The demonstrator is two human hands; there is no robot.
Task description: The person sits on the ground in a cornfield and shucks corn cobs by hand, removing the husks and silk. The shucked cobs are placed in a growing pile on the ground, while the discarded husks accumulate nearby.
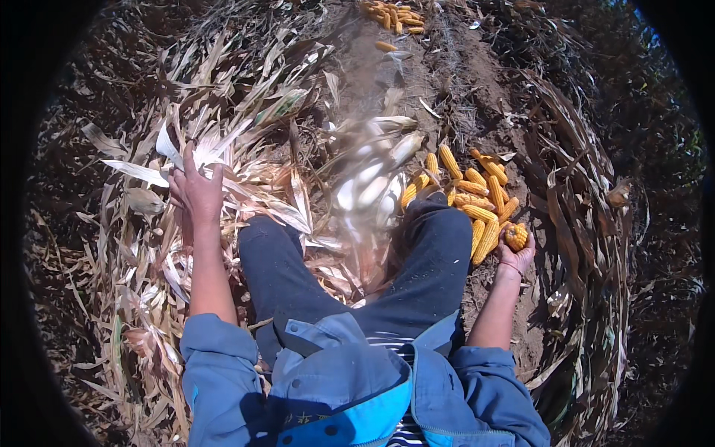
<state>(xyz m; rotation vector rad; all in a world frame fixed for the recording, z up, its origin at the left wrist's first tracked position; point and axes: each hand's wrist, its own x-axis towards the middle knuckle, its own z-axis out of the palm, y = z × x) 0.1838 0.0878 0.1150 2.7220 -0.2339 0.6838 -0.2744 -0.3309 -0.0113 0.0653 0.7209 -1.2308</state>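
My left hand (197, 192) is over the husk pile at the left, thumb and forefinger spread apart. Pale corn husks (135, 173) fan out against and beyond its fingers. At the right, my right hand (519, 258) is closed around a husked yellow corn cob (515, 237), its end facing up. That cob is beside a heap of bare yellow cobs (473, 200) next to my right knee. Between my knees and just beyond them lie several ears in pale husks (369, 179), partly blurred by a smear in the view.
My bent legs (428, 253) flank loose husks on the ground. Dry stalks and leaves (577, 223) are banked along the right, with more husk litter (141, 320) at the left. Farther ahead, another pile of yellow cobs (395, 15) lies on bare soil (477, 74).
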